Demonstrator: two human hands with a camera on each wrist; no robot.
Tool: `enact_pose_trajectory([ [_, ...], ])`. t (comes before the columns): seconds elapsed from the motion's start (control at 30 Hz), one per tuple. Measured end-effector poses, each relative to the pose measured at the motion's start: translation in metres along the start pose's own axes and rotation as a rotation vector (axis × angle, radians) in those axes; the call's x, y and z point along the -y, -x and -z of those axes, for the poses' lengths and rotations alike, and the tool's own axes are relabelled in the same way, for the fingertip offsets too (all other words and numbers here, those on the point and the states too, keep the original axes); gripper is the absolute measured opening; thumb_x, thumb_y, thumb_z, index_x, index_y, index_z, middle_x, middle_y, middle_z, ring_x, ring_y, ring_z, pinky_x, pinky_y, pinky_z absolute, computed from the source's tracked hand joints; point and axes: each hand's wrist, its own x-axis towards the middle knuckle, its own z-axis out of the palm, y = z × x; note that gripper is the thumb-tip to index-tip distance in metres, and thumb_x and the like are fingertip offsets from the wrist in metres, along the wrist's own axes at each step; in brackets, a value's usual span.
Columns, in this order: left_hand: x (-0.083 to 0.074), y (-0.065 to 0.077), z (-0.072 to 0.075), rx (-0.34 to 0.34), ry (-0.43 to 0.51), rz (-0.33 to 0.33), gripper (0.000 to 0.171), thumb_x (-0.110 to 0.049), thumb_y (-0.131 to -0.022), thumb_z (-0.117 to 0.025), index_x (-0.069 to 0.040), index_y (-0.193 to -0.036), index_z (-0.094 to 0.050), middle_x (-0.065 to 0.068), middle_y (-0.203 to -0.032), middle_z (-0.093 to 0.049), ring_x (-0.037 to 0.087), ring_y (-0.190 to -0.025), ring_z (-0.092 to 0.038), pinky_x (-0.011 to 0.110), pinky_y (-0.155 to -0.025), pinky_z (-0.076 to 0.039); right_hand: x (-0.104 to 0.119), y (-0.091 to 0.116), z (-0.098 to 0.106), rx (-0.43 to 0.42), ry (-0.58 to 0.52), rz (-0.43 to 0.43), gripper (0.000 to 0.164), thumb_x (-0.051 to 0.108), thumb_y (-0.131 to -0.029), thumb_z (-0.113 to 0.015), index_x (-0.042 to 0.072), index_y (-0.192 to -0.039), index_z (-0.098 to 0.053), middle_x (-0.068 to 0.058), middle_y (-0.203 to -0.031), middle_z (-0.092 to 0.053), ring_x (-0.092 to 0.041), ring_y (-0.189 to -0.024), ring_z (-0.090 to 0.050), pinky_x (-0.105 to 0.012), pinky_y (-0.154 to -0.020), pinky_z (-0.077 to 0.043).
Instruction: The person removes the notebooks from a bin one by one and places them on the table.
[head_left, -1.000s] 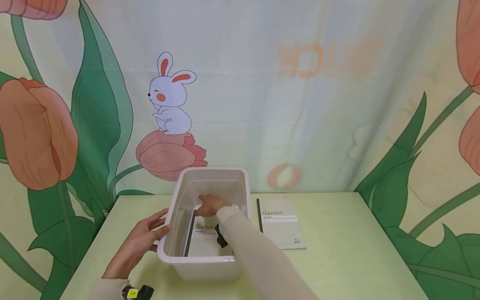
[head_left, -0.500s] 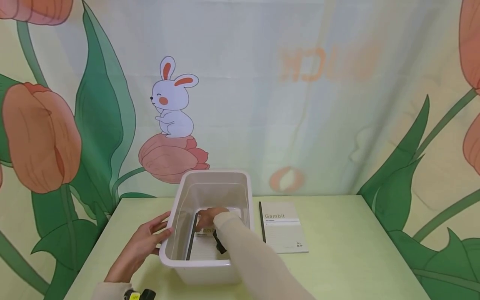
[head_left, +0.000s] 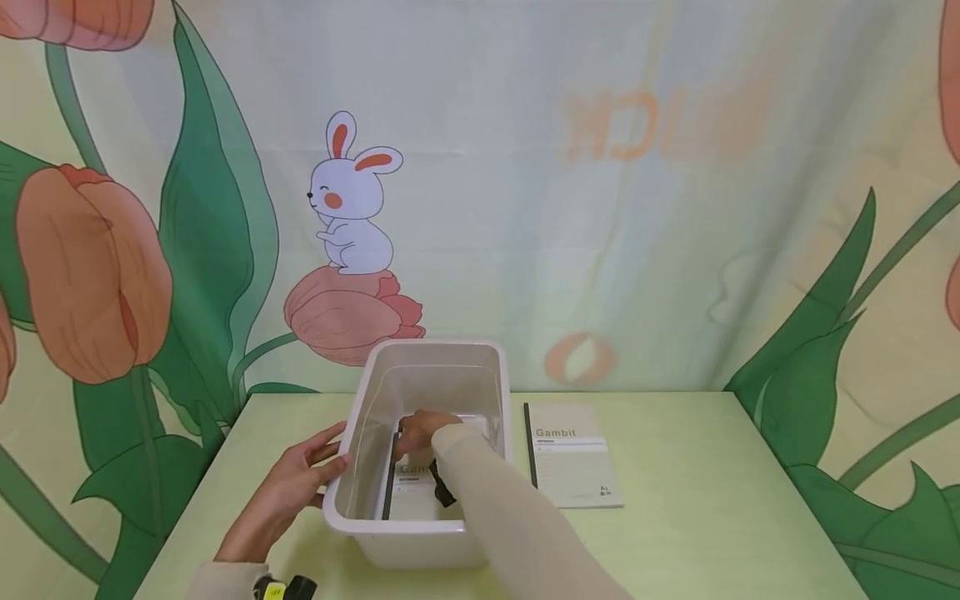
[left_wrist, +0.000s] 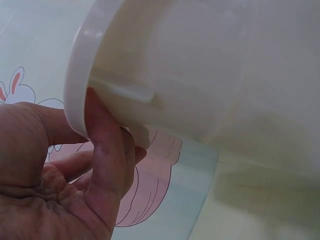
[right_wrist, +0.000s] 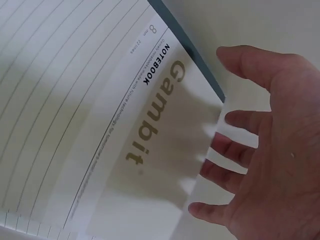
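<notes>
A pale plastic bin (head_left: 491,367) stands on the table, and my left hand (head_left: 296,483) pinches its left rim between thumb and fingers. Inside the bin lies a notebook (head_left: 420,500) with a dark spine strip and "Gambit" on its cover. My right hand (head_left: 423,432) reaches down into the bin over the notebook's far end. In the right wrist view, the right hand's fingers (right_wrist: 235,150) are spread, their tips right at the top edge of that notebook, while the thumb stands apart near its spine corner. The left wrist view has the left thumb against the bin's rim (left_wrist: 75,100).
To the right of the bin, a second Gambit notebook (head_left: 573,467) lies flat on the light green table (head_left: 697,492). Behind the table hangs a backdrop (head_left: 480,208) printed with tulips and a rabbit.
The right hand has sunk a little deeper into the bin and turned its fingers down at the notebook's far end. The left hand keeps its place on the rim.
</notes>
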Motion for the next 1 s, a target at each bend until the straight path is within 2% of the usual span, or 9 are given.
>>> enact_pose_trajectory([
  [0.2, 0.002, -0.001, 0.0, 0.003, -0.001, -0.007, 0.068, -0.027, -0.098, -0.06, -0.017, -0.156, -0.027, 0.026, -0.155, -0.034, 0.045, -0.121, -0.058, 0.045, -0.075, -0.061, 0.001, 0.009, 0.003, -0.027, 0.061, -0.022, 0.054, 0.053, -0.077, -0.071, 0.033, -0.127, -0.064, 0.0, -0.131, -0.055, -0.017, -0.114, -0.056, -0.037, -0.091, -0.052],
  [0.4, 0.004, 0.001, 0.0, 0.009, 0.007, -0.003, 0.067, -0.027, -0.099, -0.059, -0.017, -0.157, -0.026, 0.026, -0.155, -0.034, 0.046, -0.124, -0.055, 0.045, -0.076, -0.061, 0.004, 0.023, 0.009, 0.0, 0.041, 0.013, 0.048, 0.044, -0.077, -0.074, 0.028, -0.121, -0.064, 0.008, -0.119, -0.067, -0.01, -0.101, -0.059, -0.036, -0.087, -0.053],
  [0.6, 0.004, 0.0, 0.0, 0.018, 0.013, -0.007, 0.067, -0.027, -0.099, -0.059, -0.017, -0.157, -0.026, 0.026, -0.155, -0.035, 0.046, -0.124, -0.055, 0.046, -0.076, -0.06, 0.007, 0.018, 0.01, -0.015, 0.028, 0.004, 0.072, 0.044, -0.074, -0.078, 0.038, -0.14, -0.05, 0.004, -0.137, -0.058, -0.012, -0.115, -0.055, -0.038, -0.092, -0.052],
  [0.87, 0.001, 0.001, 0.001, 0.029, 0.014, -0.018, 0.067, -0.027, -0.099, -0.058, -0.016, -0.157, -0.025, 0.027, -0.154, -0.036, 0.042, -0.119, -0.06, 0.044, -0.075, -0.061, 0.005, 0.009, 0.007, 0.024, 0.0, -0.038, 0.084, 0.055, -0.07, -0.076, 0.043, -0.145, -0.04, 0.008, -0.142, -0.056, -0.014, -0.128, -0.053, -0.042, -0.099, -0.047],
  [1.0, 0.0, 0.002, 0.001, 0.024, 0.01, -0.017, 0.069, -0.029, -0.099, -0.059, -0.017, -0.157, -0.024, 0.026, -0.155, -0.035, 0.045, -0.121, -0.058, 0.044, -0.075, -0.061, 0.006, 0.011, 0.006, 0.014, -0.004, -0.076, 0.086, 0.064, -0.07, -0.072, 0.041, -0.146, -0.04, 0.007, -0.142, -0.056, -0.015, -0.125, -0.055, -0.044, -0.101, -0.046],
])
